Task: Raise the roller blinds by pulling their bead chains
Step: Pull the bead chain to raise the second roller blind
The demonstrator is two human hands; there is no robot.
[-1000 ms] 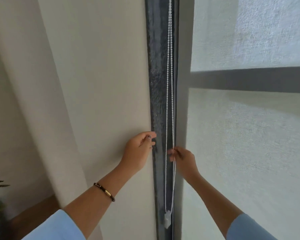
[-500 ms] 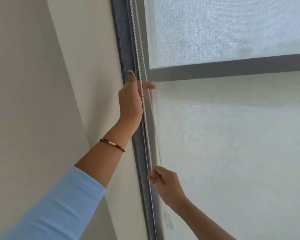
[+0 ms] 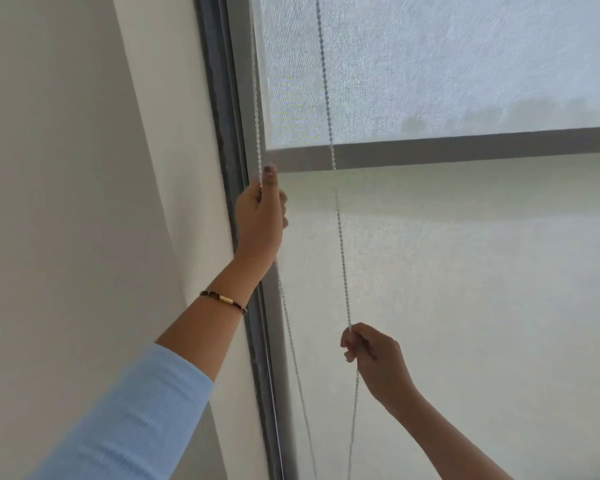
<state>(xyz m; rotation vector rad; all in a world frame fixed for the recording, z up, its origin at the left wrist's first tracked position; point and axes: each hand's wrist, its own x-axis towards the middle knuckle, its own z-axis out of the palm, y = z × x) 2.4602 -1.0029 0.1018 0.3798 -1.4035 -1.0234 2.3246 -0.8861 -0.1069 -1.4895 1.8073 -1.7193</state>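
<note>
At upper left of centre: left hand [image 3: 262, 216] raised high, fingers closed around left run of bead chain [image 3: 257, 98], thumb tip uppermost with dark-painted nail. Above this grip: left run rising straight beside dark window frame [image 3: 219, 98] and out of view at top edge. Below this grip: same run emerging under wrist and dropping along frame edge toward bottom of view. On left wrist, below grip: thin dark bracelet [image 3: 224, 301] with gold-coloured segment. Further down forearm: light blue ribbed sleeve [image 3: 136, 417].

Lower and to right of left grip: right hand [image 3: 373, 358], fingers pinched shut on right run of bead chain [image 3: 340, 230] at fingertip level. Above right grip: right run taut, leaning slightly leftward as it climbs, crossing grey horizontal bar [image 3: 465, 150] and continuing over upper pane to top edge. Below right grip: chain hanging slack, faint against fabric, down to bottom edge. Two runs well apart at hand height; whether joined lower down cannot be told.

Behind both grips: translucent roller blind [image 3: 465, 289] fully covering window, woven texture visible, brighter above horizontal bar than below. Left of left grip, beyond frame: plain off-white curtain [image 3: 84, 168] with one long vertical fold.
</note>
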